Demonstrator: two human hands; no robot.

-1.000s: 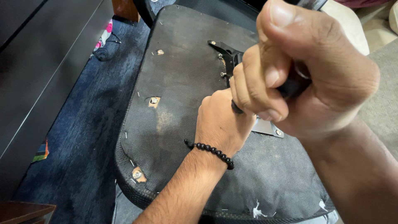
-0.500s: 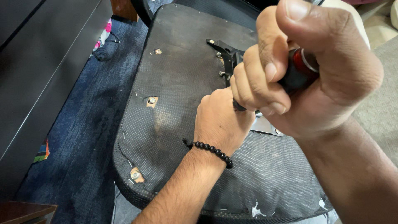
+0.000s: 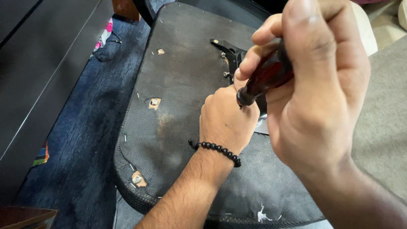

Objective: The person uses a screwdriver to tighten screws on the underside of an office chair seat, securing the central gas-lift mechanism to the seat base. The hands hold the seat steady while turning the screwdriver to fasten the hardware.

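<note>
- I am looking down on the upturned seat base (image 3: 178,110), its black mesh underside facing up and filling most of the view; it is lying over a blue carpet (image 3: 80,140).
- My right hand (image 3: 313,106) is looming closest to the camera, fingers fully curled around the dark reddish screwdriver handle (image 3: 267,76), with the tool pointing down towards the bracket area.
- My left hand (image 3: 227,121), wearing a black bead bracelet (image 3: 216,149), is resting fisted on the seat just under the tool tip; I cannot tell what its fingers are closing on.
- The black metal bracket (image 3: 227,48) is sitting on the seat with at least two bolts showing beside it, so I judge fastening here as partly done.
- Two torn mounting holes (image 3: 154,103) are showing bare screw heads with no hardware attached, so work there looks unfinished.
</note>
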